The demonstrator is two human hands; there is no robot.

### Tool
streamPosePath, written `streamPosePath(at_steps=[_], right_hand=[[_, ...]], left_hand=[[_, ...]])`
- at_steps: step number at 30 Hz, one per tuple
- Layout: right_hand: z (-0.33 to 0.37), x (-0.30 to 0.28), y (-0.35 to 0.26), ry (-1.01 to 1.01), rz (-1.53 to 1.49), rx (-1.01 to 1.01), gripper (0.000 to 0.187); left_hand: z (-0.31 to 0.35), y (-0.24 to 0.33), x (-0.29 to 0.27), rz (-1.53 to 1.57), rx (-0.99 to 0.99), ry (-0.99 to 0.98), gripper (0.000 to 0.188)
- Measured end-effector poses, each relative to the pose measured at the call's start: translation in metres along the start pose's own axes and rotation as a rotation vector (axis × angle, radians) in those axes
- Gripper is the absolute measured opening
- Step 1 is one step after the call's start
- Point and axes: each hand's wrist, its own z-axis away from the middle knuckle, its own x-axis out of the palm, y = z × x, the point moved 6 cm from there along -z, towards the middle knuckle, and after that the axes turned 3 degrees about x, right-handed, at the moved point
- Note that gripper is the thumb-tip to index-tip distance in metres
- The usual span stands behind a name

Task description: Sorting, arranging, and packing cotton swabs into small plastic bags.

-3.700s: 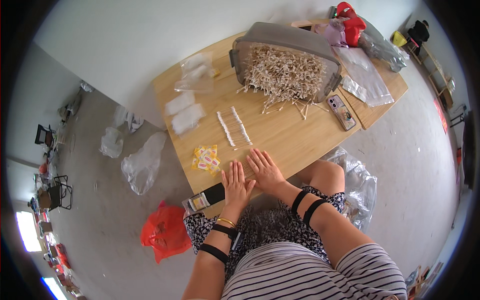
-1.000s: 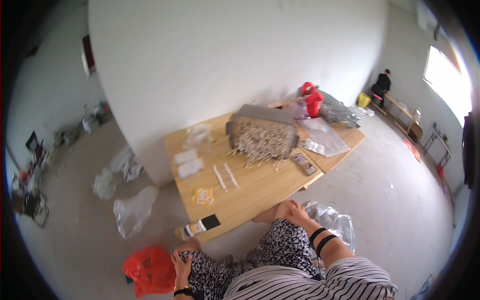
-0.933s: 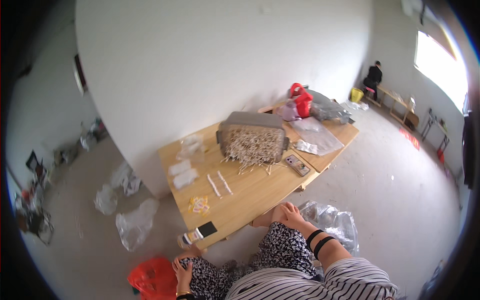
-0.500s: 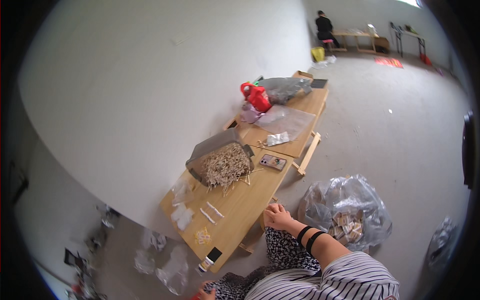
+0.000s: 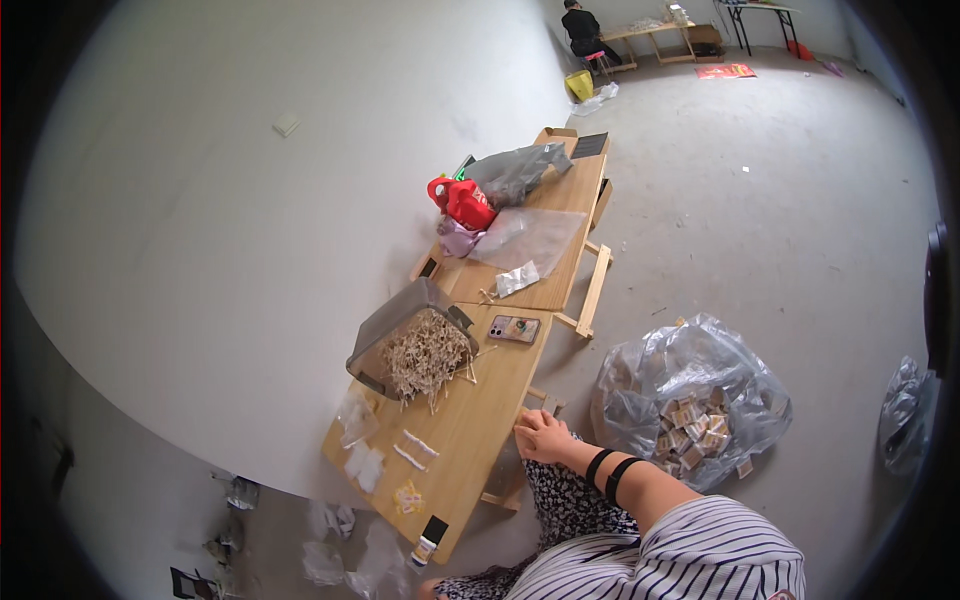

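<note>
My right hand (image 5: 545,436) lies with its fingers stretched out on my knee in patterned trousers (image 5: 560,488), at the table's front edge, holding nothing. Only a sliver of my left hand (image 5: 430,589) shows at the lower edge; its fingers are hidden. On the wooden table (image 5: 475,440) a grey plastic bin (image 5: 372,345) lies tipped on its side, cotton swabs (image 5: 428,355) spilling from its mouth. Nearer are two short white rows (image 5: 414,450), a small yellow-and-white pile (image 5: 408,497), white pads (image 5: 365,465) and a white bottle (image 5: 424,549). A phone (image 5: 514,328) lies beyond.
On the floor at right, a large clear bag (image 5: 740,365) holds several small packs (image 5: 695,430). Farther along the table lie a red bag (image 5: 463,203), grey plastic (image 5: 520,175) and a clear sheet (image 5: 540,235). Another person (image 5: 583,32) sits at a far table.
The view has turned, so the table and bags appear shifted left. My right hand stays on my knee. My left hand has mostly slipped out at the lower edge.
</note>
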Motion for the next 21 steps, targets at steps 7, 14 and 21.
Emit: streamPosePath(at_steps=[7,14,21], right_hand=[[-0.004,0.004,0.011,0.000,-0.019,-0.017,0.075],[-0.013,-0.015,0.132,-0.079,-1.016,0.233,0.035],[0.168,-0.039,0.475,0.474,0.181,0.229,0.029]], left_hand=[[0.008,0.043,-0.040,0.570,-0.155,-0.668,0.029],[0.050,-0.024,-0.040,0.798,-0.335,-0.073,0.020],[0.172,-0.123,0.047,1.208,-0.821,0.411,0.020]])
